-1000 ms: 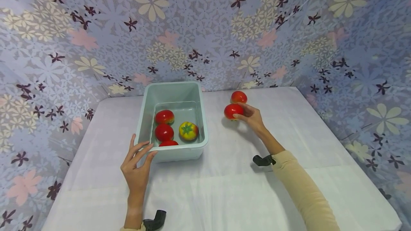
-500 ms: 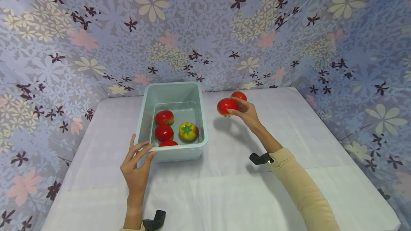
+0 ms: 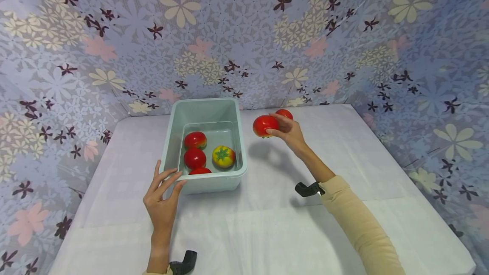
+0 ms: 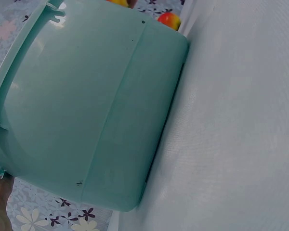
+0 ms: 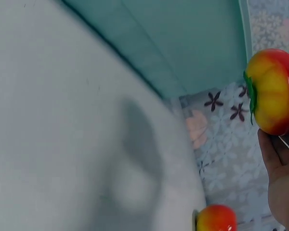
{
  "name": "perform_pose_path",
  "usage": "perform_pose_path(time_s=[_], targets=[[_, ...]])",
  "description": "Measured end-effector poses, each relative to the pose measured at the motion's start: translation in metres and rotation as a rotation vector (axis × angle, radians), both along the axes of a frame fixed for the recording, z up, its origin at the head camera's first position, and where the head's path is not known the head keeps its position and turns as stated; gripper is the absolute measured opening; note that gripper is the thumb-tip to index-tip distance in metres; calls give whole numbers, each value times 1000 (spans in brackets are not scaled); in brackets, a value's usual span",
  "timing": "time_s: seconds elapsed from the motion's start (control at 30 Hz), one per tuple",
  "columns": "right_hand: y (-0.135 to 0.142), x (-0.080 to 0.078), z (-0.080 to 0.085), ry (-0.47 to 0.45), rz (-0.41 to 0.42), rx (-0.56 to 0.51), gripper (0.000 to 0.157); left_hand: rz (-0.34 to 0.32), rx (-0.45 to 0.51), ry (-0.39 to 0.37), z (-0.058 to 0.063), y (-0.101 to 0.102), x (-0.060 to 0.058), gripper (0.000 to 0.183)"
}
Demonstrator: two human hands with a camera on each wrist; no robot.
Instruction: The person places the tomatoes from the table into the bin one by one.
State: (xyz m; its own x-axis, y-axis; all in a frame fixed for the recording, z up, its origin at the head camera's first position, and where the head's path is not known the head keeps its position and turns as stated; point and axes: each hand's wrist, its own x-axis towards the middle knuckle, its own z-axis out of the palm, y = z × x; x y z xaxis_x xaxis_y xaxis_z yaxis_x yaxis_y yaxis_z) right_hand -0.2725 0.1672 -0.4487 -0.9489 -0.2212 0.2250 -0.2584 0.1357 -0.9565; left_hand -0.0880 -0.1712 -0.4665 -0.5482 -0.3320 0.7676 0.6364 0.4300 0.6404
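My right hand pinches a glossy red tomato between thumb and fingers, above the table just right of the bin. From the right wrist view, the held tomato shows a yellow-orange underside and green leafy calyx. A pale green plastic bin stands left of centre. My left hand grips its near-left corner, thumb and fingers on the rim. Inside lie several tomatoes: red ones along the left, the nearest partly hidden by the front wall, and a yellow-red one calyx up.
Another red tomato sits on the white-covered table near its back edge, partly behind my right hand. A flowered cloth hangs behind and along both sides. The bin's back stands close to that cloth.
My right hand has lifted the tomato off the table and carried it left, closer to the bin. The left hand and the bin have stayed in place.
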Motion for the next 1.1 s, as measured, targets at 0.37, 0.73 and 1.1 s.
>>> perform_pose_path(time_s=[0.37,0.73,1.1], targets=[[-25,14,22,96,134,-43,53,-3,-4,20,9,3,3,34],[-48,30,41,179,231,-37,57,-4,7,11,6,2,2,34],[-60,35,39,153,277,-48,57,8,-4,-8,7,2,3,35]])
